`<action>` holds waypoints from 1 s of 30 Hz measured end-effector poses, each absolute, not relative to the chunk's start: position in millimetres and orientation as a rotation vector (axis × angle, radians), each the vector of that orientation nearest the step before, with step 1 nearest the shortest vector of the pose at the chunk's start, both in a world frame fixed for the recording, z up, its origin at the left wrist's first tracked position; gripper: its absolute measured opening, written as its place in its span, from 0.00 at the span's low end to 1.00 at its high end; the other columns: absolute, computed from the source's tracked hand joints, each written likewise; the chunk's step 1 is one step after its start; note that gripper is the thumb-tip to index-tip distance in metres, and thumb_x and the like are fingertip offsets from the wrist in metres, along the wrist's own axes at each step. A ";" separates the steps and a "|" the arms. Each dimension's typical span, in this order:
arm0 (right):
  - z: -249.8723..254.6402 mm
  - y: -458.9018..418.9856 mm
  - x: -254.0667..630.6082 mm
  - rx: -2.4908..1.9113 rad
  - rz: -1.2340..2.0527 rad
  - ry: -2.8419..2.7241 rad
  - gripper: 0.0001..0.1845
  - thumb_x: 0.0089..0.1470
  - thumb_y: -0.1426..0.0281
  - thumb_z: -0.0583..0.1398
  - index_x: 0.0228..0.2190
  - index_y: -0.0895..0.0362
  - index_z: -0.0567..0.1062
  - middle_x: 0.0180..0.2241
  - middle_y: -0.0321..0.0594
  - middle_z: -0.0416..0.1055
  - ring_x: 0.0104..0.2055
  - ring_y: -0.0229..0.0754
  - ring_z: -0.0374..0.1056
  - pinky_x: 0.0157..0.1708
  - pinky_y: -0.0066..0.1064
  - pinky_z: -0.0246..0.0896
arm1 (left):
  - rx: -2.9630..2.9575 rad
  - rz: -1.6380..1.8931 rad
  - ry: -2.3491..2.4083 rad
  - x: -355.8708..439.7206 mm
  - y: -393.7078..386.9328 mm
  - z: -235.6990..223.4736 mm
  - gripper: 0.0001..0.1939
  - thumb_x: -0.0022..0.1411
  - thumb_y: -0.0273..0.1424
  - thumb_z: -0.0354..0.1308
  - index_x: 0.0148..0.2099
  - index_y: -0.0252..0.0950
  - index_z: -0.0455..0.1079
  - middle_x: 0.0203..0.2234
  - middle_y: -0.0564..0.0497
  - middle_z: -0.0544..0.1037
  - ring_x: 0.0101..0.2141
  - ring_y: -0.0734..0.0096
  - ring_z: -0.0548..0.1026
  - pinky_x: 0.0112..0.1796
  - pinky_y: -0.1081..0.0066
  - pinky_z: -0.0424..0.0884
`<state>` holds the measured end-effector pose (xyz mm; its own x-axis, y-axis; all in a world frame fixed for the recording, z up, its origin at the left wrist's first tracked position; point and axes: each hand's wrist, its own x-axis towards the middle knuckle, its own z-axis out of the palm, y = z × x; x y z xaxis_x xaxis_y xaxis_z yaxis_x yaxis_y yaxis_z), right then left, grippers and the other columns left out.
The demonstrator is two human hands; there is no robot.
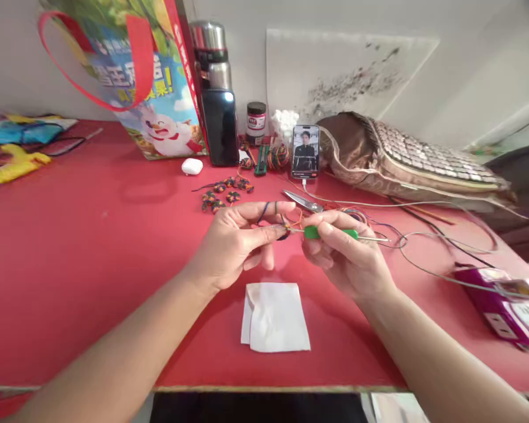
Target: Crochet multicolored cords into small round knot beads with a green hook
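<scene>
My right hand (350, 249) grips a crochet hook (350, 234) by its green handle, its metal shaft pointing left. At the hook's tip, my left hand (242, 238) pinches a small dark piece of crochet work (284, 234) between thumb and fingers. Dark blue yarn (264, 212) loops over the raised left index finger, and an orange strand (297, 218) runs between the hands. The fingers partly hide the piece. Just beyond the left hand, several small dark and orange crocheted pieces (233, 196) lie on the red table.
A folded white tissue (277, 317) lies on the red table (70, 264) in front of me. Scissors (303, 201), a lit phone (305, 151), a dark phone (220, 128) and a gift bag (167, 88) stand or lie beyond. A cable (423, 204) and purple box (502, 305) are rightward; a yellow glue gun (17, 161) leftward.
</scene>
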<state>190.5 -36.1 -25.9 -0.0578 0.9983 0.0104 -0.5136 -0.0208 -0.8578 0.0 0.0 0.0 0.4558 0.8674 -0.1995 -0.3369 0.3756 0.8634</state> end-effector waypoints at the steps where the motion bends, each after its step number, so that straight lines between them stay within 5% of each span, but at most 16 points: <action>1: -26.9 -34.9 190.4 -0.777 1.464 -0.837 0.08 0.49 0.63 0.79 0.30 0.53 0.90 0.20 0.35 0.72 0.20 0.30 0.56 0.19 0.24 0.47 | 0.846 0.878 0.734 0.3 1.5 -1.3 0.14 0.52 0.21 0.76 0.42 0.40 0.89 0.29 0.56 0.84 0.13 0.83 0.75 0.13 0.86 0.58; 6: -30.3 -31.2 190.4 -0.791 1.462 -0.850 0.09 0.50 0.63 0.77 0.30 0.53 0.89 0.20 0.34 0.71 0.19 0.31 0.53 0.18 0.26 0.45 | 0.782 0.910 0.745 2.2 5.2 -6.4 0.12 0.51 0.22 0.77 0.39 0.38 0.88 0.29 0.55 0.86 0.16 0.77 0.79 0.15 0.82 0.71; 10: -32.6 -30.9 192.1 -0.815 1.449 -0.872 0.10 0.51 0.62 0.76 0.31 0.54 0.87 0.20 0.33 0.70 0.19 0.32 0.52 0.18 0.27 0.46 | 0.756 0.932 0.739 4.2 4.2 -9.1 0.10 0.51 0.22 0.78 0.37 0.36 0.88 0.29 0.54 0.87 0.26 0.72 0.86 0.30 0.79 0.84; 30: -29.1 -25.2 205.9 -0.923 1.419 -0.846 0.10 0.44 0.63 0.78 0.26 0.56 0.87 0.16 0.34 0.68 0.16 0.30 0.51 0.18 0.26 0.37 | 0.959 0.911 0.793 5.3 1.4 -9.1 0.10 0.55 0.20 0.74 0.39 0.37 0.88 0.29 0.54 0.88 0.28 0.72 0.87 0.39 0.74 0.86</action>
<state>205.9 -25.2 -29.1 -0.0028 0.9984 -0.0572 -0.4245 -0.0530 -0.9039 5.3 1.4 -9.1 0.4039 0.9011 -0.1576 -0.2798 0.2857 0.9166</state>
